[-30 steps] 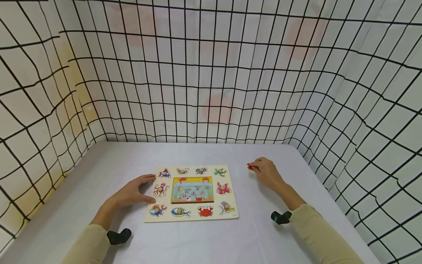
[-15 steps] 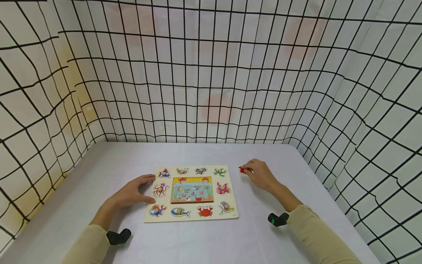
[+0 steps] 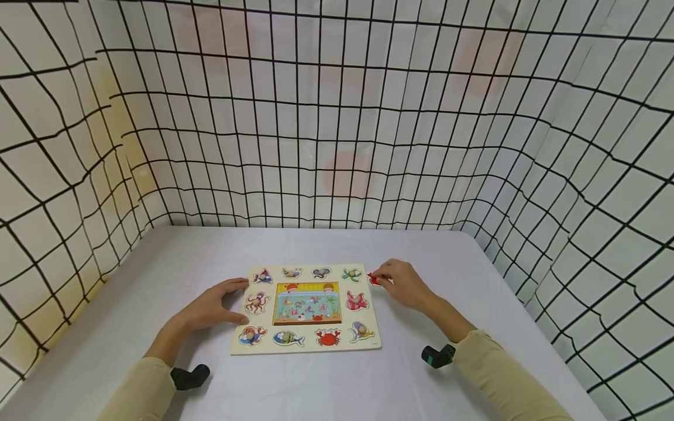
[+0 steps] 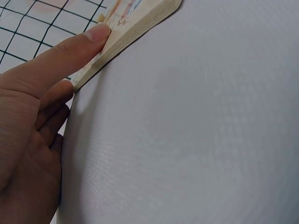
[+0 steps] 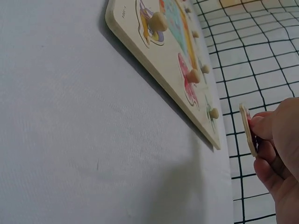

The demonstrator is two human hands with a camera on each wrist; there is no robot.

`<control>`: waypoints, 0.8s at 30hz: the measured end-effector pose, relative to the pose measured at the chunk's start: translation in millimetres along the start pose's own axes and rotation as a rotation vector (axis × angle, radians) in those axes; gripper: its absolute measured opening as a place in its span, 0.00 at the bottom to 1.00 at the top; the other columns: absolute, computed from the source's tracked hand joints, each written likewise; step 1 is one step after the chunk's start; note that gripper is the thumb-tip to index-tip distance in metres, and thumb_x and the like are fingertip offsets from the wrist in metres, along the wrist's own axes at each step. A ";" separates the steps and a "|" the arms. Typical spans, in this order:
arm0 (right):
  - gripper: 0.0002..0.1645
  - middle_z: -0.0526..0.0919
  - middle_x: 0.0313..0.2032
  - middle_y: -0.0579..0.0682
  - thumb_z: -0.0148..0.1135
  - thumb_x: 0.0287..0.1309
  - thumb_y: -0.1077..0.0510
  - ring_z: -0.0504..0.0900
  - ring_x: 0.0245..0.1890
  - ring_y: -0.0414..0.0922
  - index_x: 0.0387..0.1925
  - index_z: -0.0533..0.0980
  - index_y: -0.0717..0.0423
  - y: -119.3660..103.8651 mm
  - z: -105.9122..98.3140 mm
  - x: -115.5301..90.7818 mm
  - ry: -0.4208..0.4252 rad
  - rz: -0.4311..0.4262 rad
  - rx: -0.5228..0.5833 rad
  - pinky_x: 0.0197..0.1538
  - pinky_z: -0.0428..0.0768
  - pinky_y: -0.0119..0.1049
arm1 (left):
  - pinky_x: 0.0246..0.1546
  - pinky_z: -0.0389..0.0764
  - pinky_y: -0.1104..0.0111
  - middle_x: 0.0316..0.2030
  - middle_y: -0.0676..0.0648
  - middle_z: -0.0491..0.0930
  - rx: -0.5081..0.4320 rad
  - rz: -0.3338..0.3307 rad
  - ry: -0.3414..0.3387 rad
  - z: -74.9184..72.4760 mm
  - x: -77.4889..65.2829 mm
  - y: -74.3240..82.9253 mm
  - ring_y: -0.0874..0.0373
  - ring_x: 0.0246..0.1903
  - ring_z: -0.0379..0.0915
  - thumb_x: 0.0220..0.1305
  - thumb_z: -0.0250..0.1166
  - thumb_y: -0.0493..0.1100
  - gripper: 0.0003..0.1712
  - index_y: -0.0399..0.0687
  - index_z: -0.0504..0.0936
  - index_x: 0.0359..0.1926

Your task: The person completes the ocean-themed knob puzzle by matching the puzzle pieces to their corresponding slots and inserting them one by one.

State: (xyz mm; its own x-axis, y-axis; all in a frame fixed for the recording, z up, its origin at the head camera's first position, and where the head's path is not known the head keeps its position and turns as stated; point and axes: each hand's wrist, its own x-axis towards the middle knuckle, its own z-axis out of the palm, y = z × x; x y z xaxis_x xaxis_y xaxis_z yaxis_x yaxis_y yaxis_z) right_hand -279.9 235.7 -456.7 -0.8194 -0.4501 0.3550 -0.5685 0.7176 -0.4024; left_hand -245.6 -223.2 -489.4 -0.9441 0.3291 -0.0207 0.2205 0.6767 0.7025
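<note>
A cream wooden peg puzzle board [image 3: 308,347] lies flat on the white table, with several knobbed sea-animal pieces around a printed aquarium scene. At its left edge rests my left hand [image 3: 213,304], thumb and fingers spread apart. The left wrist view shows the thumb [image 4: 70,53] touching the board's edge. My right hand [image 3: 408,283] pinches a red crab puzzle piece [image 3: 373,279] just off the board's right edge, near the green turtle piece [image 3: 351,274]. Held above the table, that piece appears nearly edge-on in the right wrist view. A red crab picture [image 3: 329,337] without a visible knob shows along the board's front.
Black grid netting [image 3: 337,140] over white cloth surrounds the table [image 3: 326,386] at the back and both sides. Black devices sit at the left wrist [image 3: 189,378] and the right wrist [image 3: 438,355].
My right hand has moved left and slightly nearer, carrying the crab puzzle piece to the board's right edge. The left hand and the board have stayed in place.
</note>
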 end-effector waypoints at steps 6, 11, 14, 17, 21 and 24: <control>0.09 0.78 0.33 0.40 0.64 0.55 0.63 0.74 0.31 0.35 0.38 0.84 0.53 -11.4 4.6 -1.2 -0.021 -0.053 0.008 0.31 0.76 0.27 | 0.61 0.51 0.43 0.67 0.45 0.58 0.005 -0.008 0.002 1.1 0.8 -1.6 0.42 0.67 0.46 0.35 0.76 0.62 0.55 0.49 0.66 0.65; 0.09 0.78 0.33 0.39 0.64 0.55 0.63 0.73 0.30 0.34 0.38 0.84 0.53 -20.5 8.5 -2.7 -0.039 -0.096 0.009 0.30 0.75 0.27 | 0.61 0.50 0.42 0.67 0.45 0.58 0.011 0.001 0.003 0.4 1.2 -1.4 0.42 0.67 0.45 0.35 0.76 0.62 0.54 0.49 0.66 0.65; 0.09 0.78 0.34 0.38 0.65 0.55 0.61 0.73 0.31 0.33 0.39 0.84 0.51 -25.1 11.3 -3.0 -0.067 -0.089 0.003 0.32 0.75 0.26 | 0.61 0.50 0.42 0.67 0.45 0.57 0.007 0.003 0.000 0.1 1.2 -0.7 0.42 0.67 0.45 0.36 0.76 0.62 0.54 0.49 0.66 0.65; 0.10 0.78 0.34 0.38 0.66 0.54 0.60 0.73 0.32 0.33 0.40 0.84 0.50 -30.9 13.2 -3.4 -0.093 -0.083 -0.003 0.34 0.76 0.26 | 0.61 0.50 0.42 0.67 0.45 0.57 0.004 0.002 0.001 -0.1 1.2 -0.1 0.42 0.67 0.45 0.36 0.76 0.62 0.54 0.49 0.66 0.65; 0.11 0.78 0.34 0.38 0.66 0.54 0.60 0.74 0.34 0.34 0.41 0.83 0.51 -41.3 14.1 -4.7 -0.121 -0.097 0.018 0.36 0.76 0.26 | 0.61 0.51 0.43 0.67 0.44 0.57 0.004 -0.005 0.002 0.2 1.1 0.1 0.42 0.67 0.45 0.35 0.76 0.62 0.54 0.49 0.66 0.65; 0.10 0.78 0.35 0.38 0.65 0.55 0.61 0.74 0.34 0.34 0.41 0.83 0.52 -49.1 15.5 -5.6 -0.135 -0.119 0.044 0.35 0.76 0.27 | 0.61 0.51 0.43 0.67 0.44 0.58 0.010 -0.010 0.003 0.3 1.1 -0.1 0.42 0.67 0.46 0.35 0.76 0.62 0.55 0.49 0.67 0.65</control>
State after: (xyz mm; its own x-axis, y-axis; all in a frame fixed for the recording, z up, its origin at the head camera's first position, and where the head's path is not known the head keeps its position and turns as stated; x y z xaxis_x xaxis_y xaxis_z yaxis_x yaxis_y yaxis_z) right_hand -248.6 194.8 -451.9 -0.7469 -0.5996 0.2875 -0.6623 0.6325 -0.4016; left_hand -246.5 -222.8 -489.8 -0.9468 0.3209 -0.0255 0.2138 0.6862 0.6953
